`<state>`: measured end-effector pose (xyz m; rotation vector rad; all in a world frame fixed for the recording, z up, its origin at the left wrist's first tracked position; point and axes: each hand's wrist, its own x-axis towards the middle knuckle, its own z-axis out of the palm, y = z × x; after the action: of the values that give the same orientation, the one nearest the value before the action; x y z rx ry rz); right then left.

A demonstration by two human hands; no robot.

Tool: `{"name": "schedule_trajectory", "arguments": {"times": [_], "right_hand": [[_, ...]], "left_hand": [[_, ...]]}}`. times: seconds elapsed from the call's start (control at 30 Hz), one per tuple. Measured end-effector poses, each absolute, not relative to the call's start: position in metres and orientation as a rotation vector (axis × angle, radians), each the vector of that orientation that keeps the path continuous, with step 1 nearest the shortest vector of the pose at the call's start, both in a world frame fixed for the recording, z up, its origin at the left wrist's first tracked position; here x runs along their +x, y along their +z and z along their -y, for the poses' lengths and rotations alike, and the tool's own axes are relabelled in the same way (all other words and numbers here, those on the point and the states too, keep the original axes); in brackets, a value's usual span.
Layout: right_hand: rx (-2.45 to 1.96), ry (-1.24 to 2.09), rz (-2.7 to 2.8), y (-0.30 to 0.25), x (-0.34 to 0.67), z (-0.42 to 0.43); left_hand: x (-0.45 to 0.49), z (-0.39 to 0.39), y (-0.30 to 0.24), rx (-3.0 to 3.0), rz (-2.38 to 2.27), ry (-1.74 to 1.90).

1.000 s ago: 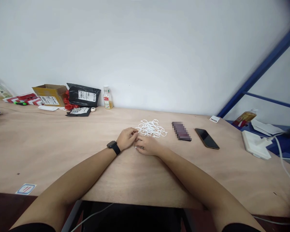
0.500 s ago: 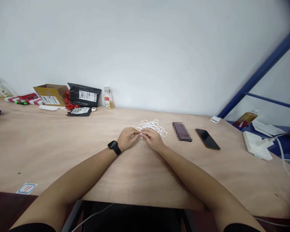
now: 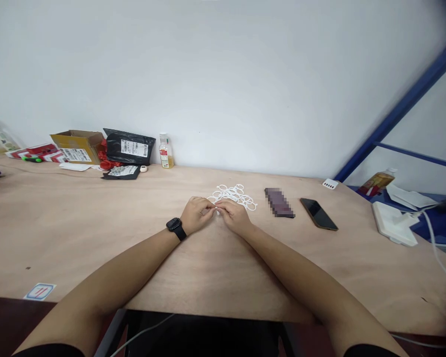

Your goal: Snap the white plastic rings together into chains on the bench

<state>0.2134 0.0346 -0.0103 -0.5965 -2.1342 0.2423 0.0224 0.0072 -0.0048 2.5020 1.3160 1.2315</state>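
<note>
My left hand (image 3: 197,214), with a black watch on its wrist, is closed in a pinch at the middle of the table. My right hand (image 3: 235,215) pinches at the same spot, its fingertips meeting those of the left. Between them shows a bit of a small white plastic piece (image 3: 218,211), mostly covered by the fingers; its full shape cannot be made out. Just beyond the hands lies a loose pile of several thin white plastic rings (image 3: 229,191), each with a small knob. The nearest rings are partly hidden behind my fingers.
Right of the rings lie a pixelated dark object (image 3: 279,202) and a black phone (image 3: 318,214). A white power adapter (image 3: 394,223) with cables sits far right. Along the wall stand a bottle (image 3: 166,151), a black parcel bag (image 3: 129,147) and an open cardboard box (image 3: 78,147).
Both hands stay together in nearly the same place. The fingertips have shifted slightly around the small white piece, which shows a little less now. The view has moved very slightly.
</note>
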Motion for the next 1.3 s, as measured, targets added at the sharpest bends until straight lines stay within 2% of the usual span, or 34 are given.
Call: {"name": "schedule_trajectory", "arguments": {"times": [0.3,0.47,0.7,1.3], "right_hand": [[-0.908,0.021,2.008,-0.012,0.234,-0.064],[-1.056,0.058,1.993,-0.018,0.243,-0.078],[-0.965,0.102,2.125,-0.023,0.236,-0.076],[-0.774,0.217,2.33,-0.022,0.235,-0.072]], "left_hand": [[0.022,-0.012,-0.011,2.449,-1.408,1.136],[0.022,-0.017,-0.016,2.417,-1.473,1.02],[0.022,-0.017,-0.02,2.499,-1.444,0.84],[0.02,-0.017,-0.022,2.523,-1.393,0.829]]}}
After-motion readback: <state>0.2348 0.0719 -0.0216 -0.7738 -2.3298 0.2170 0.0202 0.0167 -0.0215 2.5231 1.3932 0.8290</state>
